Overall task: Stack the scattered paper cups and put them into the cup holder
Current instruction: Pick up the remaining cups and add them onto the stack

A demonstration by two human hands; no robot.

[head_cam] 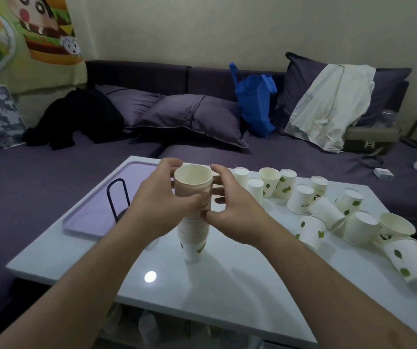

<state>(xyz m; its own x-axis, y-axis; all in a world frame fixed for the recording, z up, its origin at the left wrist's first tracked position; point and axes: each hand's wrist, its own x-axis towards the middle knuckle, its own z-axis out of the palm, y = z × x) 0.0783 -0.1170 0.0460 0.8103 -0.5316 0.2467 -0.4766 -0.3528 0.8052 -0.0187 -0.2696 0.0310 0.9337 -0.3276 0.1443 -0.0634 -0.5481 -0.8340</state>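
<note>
The stack of paper cups (193, 217) stands upright on the white tabletop (227, 285), just right of the black wire cup holder (118, 197). The left hand (159, 207) and the right hand (230, 210) both have a curled grip round its upper part. The cups look light and thin, so they probably dent easily; holding low on the stack seems safer. Loose cups (328, 212) lie right of the stack.
</note>
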